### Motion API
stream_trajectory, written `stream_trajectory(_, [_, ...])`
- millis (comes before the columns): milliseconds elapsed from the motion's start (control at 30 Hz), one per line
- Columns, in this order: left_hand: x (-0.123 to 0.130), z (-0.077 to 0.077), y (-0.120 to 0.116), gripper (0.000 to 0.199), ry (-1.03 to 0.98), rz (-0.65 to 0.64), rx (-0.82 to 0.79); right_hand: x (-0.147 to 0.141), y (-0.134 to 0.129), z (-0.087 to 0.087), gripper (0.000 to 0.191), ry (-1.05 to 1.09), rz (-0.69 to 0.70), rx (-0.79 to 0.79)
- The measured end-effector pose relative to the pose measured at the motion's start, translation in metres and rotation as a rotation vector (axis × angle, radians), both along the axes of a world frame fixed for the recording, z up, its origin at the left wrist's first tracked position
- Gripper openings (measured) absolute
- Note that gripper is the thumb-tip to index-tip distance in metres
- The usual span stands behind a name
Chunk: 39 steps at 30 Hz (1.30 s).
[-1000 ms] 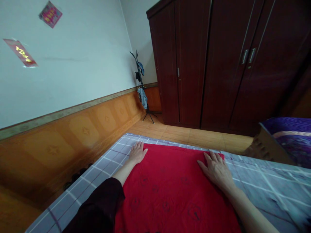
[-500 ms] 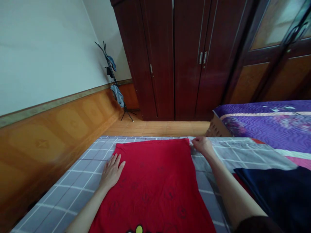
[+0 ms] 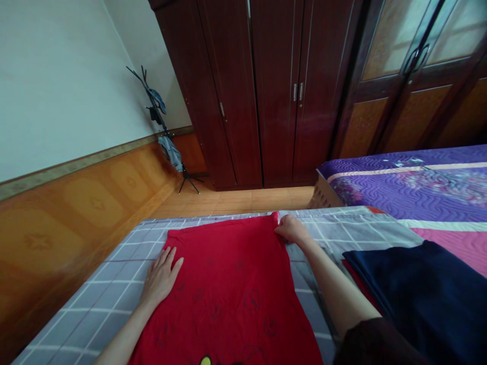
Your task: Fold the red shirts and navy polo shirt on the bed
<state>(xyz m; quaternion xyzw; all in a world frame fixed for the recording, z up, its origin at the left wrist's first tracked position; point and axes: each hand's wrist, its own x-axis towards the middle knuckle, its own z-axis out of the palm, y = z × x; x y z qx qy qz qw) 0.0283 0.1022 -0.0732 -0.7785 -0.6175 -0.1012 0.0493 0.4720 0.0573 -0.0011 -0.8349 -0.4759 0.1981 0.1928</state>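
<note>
A red T-shirt (image 3: 224, 284) lies spread out on a grey checked bedsheet (image 3: 114, 284), its straight hem away from me and a bit of a printed figure at the bottom of the view. My left hand (image 3: 160, 276) rests flat on the shirt's left edge, fingers stretched out. At the right edge, just below the far right corner, my right hand (image 3: 292, 229) is closed in a pinch on the red cloth. Its fingertips are partly hidden.
Folded dark blue cloth (image 3: 422, 284) lies on the bed to my right, over something red. Beyond it is a second bed with a purple floral cover (image 3: 426, 187). Dark wooden wardrobes (image 3: 274, 126) and a coat stand (image 3: 158, 119) stand past the bed's far edge.
My right hand has come from beside the far right corner onto the shirt's right edge and pinches it. The left hand stays flat on the left edge. The view has turned slightly right.
</note>
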Motion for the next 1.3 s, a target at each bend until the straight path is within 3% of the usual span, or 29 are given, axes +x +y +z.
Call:
stream_trajectory(233, [-0.002, -0.002, 0.002, 0.065, -0.007, -0.026, 0.035, 0.013, -0.004, 0.001, 0.026, -0.102, -0.129, 0.004])
stream_trajectory(533, [-0.002, -0.003, 0.004, 0.065, -0.009, -0.026, 0.036, 0.018, -0.004, 0.001, 0.024, -0.059, -0.037, -0.022])
stream_trajectory(733, [-0.002, 0.003, 0.004, 0.06, -0.054, -0.045, 0.106, 0.005, -0.003, 0.0, 0.03, -0.114, -0.096, -0.003])
stream_trajectory(800, [0.015, 0.013, -0.006, 0.053, -0.093, -0.089, 0.179, 0.002, -0.003, 0.0, 0.031, -0.12, -0.11, 0.005])
stream_trajectory(900, [0.07, 0.033, -0.041, 0.039, -0.179, -0.254, 0.215, 0.0, -0.004, 0.0, 0.03, -0.127, -0.106, 0.018])
stream_trajectory(1000, [0.141, 0.047, -0.083, 0.024, -0.292, -0.395, 0.085, 0.0, -0.006, 0.001, 0.03, -0.134, -0.098, 0.026])
stream_trajectory(1100, [0.189, 0.046, -0.108, 0.014, -0.417, -0.402, -0.038, -0.001, -0.008, 0.002, 0.03, -0.136, -0.095, 0.032])
stream_trajectory(1167, [0.199, 0.04, -0.112, 0.009, -0.493, -0.376, -0.069, -0.001, -0.009, 0.002, 0.029, -0.134, -0.091, 0.039])
stream_trajectory(1300, [0.193, 0.03, -0.107, 0.015, -0.625, -0.356, -0.053, -0.001, -0.009, 0.001, 0.029, -0.136, -0.102, 0.052])
